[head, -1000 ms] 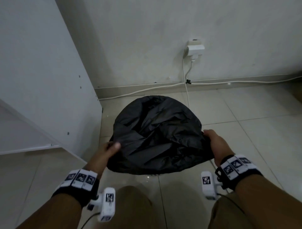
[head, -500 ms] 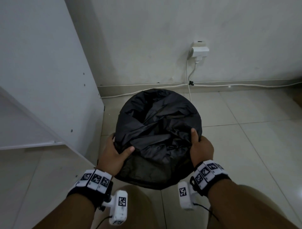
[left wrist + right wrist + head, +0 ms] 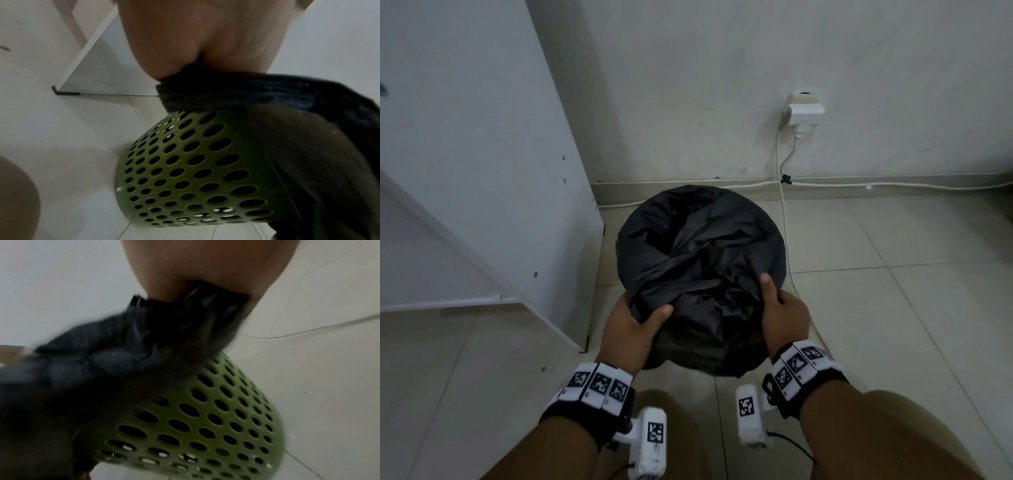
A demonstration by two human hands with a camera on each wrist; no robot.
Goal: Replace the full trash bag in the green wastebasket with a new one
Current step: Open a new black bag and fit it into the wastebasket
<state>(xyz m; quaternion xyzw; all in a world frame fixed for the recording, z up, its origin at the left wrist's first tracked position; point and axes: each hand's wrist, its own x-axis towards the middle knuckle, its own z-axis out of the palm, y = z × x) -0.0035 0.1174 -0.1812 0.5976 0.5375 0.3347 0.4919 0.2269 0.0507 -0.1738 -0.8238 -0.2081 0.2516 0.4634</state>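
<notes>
A black trash bag (image 3: 698, 253) covers the mouth of the green perforated wastebasket (image 3: 185, 170), which stands on the tiled floor. In the head view the basket is hidden under the bag. My left hand (image 3: 633, 329) grips the bag's near left edge, thumb on top of the plastic. My right hand (image 3: 784, 315) grips the near right edge, thumb pressed into the folds. Both wrist views show bunched black plastic (image 3: 174, 324) held in each palm above the basket's green wall (image 3: 216, 418). The bag (image 3: 287, 100) hangs over the rim.
A white cabinet panel (image 3: 482, 154) stands close on the left. A wall socket with plug (image 3: 804, 113) sits behind, and its white cable (image 3: 784, 219) runs down past the basket's right side. My knees are at the bottom edge.
Both hands have drawn inward from the bag's outer sides to its near edge, gathering plastic. The bag's near side has bunched up.
</notes>
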